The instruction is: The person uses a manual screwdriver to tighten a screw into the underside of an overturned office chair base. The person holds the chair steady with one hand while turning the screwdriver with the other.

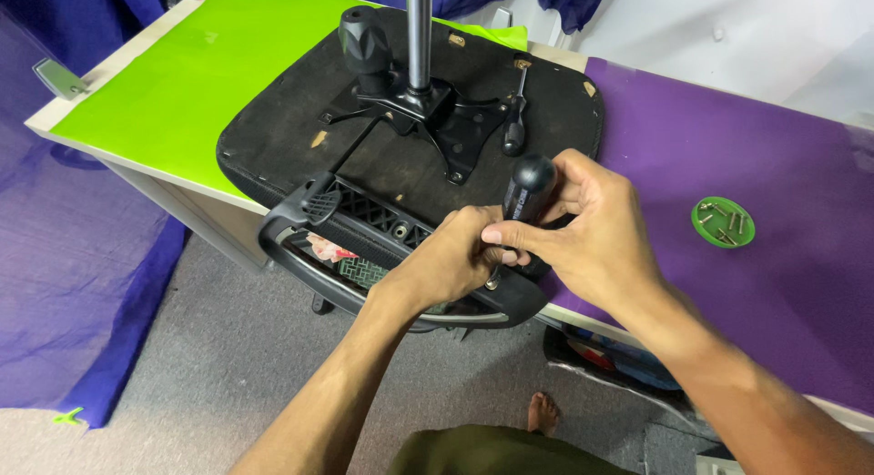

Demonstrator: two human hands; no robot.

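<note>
An upturned black office-chair seat (300,111) lies on the table, its metal mechanism plate (437,111) and gas-lift column (419,34) pointing up. A black plastic armrest bracket (364,216) sits along the seat's near edge. My right hand (592,229) is shut on a black-handled screwdriver (528,179), held upright over the bracket. My left hand (451,257) pinches the screwdriver's shaft low down, near the bracket; the tip is hidden by my fingers. A second screwdriver (515,120) rests on the seat beside the plate.
A small green dish (706,231) holding several screws sits on the purple sheet (728,147) to the right. A green sheet (182,75) covers the table's left part. Blue cloth (55,257) hangs at the left over grey floor. My bare foot (543,411) shows below.
</note>
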